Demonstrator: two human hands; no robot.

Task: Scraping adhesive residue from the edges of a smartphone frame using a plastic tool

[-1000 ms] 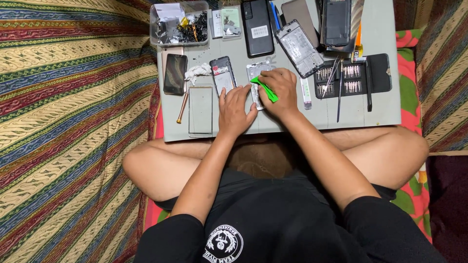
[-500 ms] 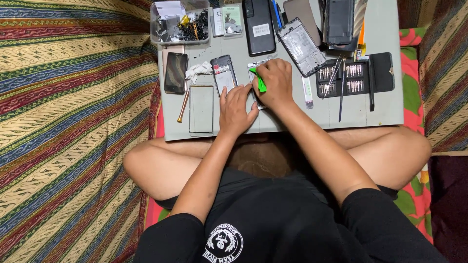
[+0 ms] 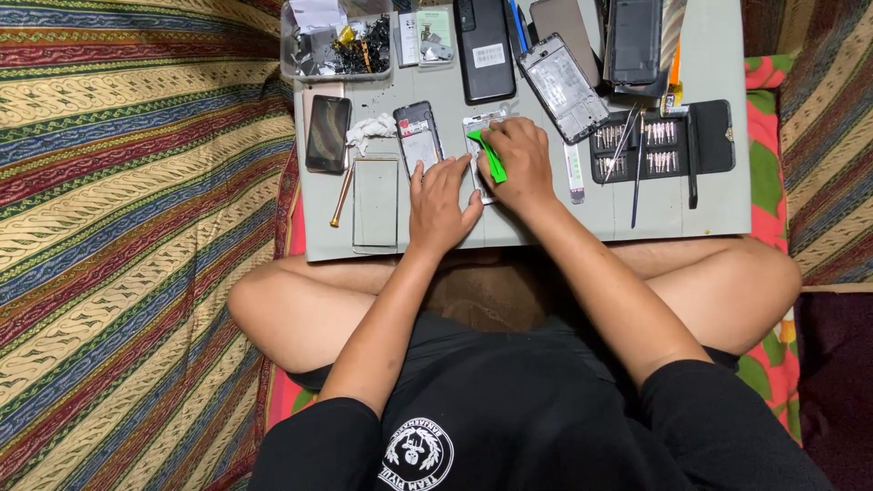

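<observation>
I sit cross-legged at a grey work board (image 3: 536, 227) resting on my knees. My right hand (image 3: 520, 162) grips a green plastic pry tool (image 3: 489, 155) and presses it onto a white phone frame (image 3: 476, 123), which is mostly hidden under both hands. My left hand (image 3: 441, 202) lies flat with its fingers spread, holding down the frame's left edge. An opened phone body (image 3: 419, 138) lies just left of my fingers.
Around the hands lie a dark phone (image 3: 327, 133), a glass panel (image 3: 376, 202), a brown-handled tool (image 3: 342, 195), a clear parts box (image 3: 335, 41), a black phone back (image 3: 484, 50), a bare chassis (image 3: 564, 86) and a black screwdriver-bit case (image 3: 664, 145). A striped patterned cloth (image 3: 136, 227) covers the floor.
My right hand with the green tool has slid a little up along the phone frame. My left hand has stayed pressed beside it.
</observation>
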